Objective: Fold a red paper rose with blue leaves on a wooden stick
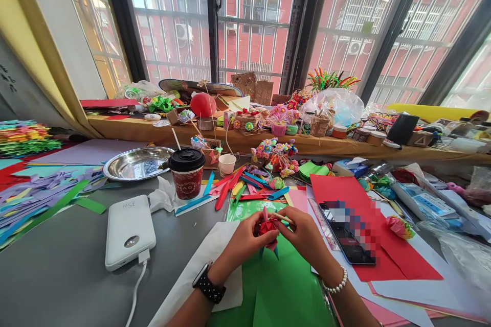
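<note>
Between my two hands is a small folded-paper piece (pixel 268 227), mostly red, with pink and blue-green points sticking out. My left hand (pixel 245 240) is closed on its left side, thumb across the front. My right hand (pixel 303 230) pinches a thin pale stick (pixel 284 219) against the right side of the piece; the stick's inner end is hard to make out. Both hands are above a green sheet (pixel 284 286). A dark watch is on my left wrist and a beaded bracelet on my right.
Paper strips (pixel 249 184) lie beyond my hands. To the left are a white power bank (pixel 131 232) with cable, a lidded cup (pixel 186 176) and a metal tray (pixel 109 168). On the right, a phone (pixel 345 240) rests on red paper (pixel 406 255). Crafts crowd the windowsill (pixel 153 134).
</note>
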Available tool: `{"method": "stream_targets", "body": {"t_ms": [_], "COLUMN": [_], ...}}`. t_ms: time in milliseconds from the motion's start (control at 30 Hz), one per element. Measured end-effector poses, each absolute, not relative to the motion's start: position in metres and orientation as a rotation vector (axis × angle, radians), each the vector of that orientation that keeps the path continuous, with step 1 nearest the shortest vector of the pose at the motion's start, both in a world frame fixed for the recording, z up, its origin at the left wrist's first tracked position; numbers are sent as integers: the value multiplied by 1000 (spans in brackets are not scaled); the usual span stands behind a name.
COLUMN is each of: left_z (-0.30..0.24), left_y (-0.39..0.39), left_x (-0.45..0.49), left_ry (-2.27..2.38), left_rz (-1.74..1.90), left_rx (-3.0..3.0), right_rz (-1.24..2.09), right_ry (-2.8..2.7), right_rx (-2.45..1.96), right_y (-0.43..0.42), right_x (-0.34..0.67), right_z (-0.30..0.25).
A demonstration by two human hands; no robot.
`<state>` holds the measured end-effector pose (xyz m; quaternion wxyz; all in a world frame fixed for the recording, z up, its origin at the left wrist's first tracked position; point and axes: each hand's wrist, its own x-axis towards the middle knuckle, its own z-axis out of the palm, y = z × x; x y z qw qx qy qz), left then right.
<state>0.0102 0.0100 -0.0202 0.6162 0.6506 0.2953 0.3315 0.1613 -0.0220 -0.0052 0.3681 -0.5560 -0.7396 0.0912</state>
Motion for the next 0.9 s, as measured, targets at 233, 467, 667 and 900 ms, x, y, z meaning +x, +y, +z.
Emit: {"method": "stream_targets", "body": {"t_ms": [233, 467, 667, 900], "left_z": [-22, -23, -24, 4], "left_y": [10, 14, 11, 33], "left_x": [12, 12, 11, -7], "left_ry": [591, 598, 621, 1137], "left_rz": [751, 753, 721, 957], "left_rx": [1392, 1406, 1428, 1859], "right_rz": [135, 113, 170, 114], "right_ry": [-1961, -1998, -1966, -1888], "right_rx": [-1464, -1480, -1459, -1515], "right_y": [-23, -24, -21, -17], "right_x": [161, 160, 164, 165], "right_z": [-6, -5, -9, -12]}}
